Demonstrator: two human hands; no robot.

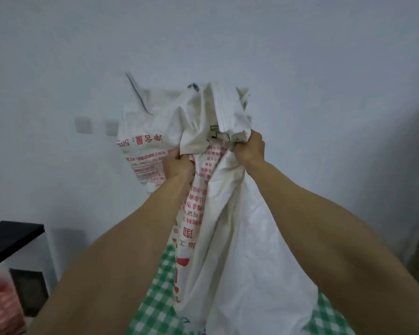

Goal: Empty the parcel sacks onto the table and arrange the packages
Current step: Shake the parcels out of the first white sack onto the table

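Two fists clamp bunched fabric of the white woven sack (240, 238): left hand (178, 165), right hand (249, 147). Its red Chinese print is upside down and blurred.

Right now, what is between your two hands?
Only the sack: its bunched white cloth with red print fills the gap between left hand and right hand, both gripping it. The head view shows this.

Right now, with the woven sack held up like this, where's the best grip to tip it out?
Grip the bunched fabric near the raised end of the white woven sack, from the near side, hands apart, as the left hand and right hand do. Its print reads upside down, so the mouth likely hangs down over the green checked cloth.
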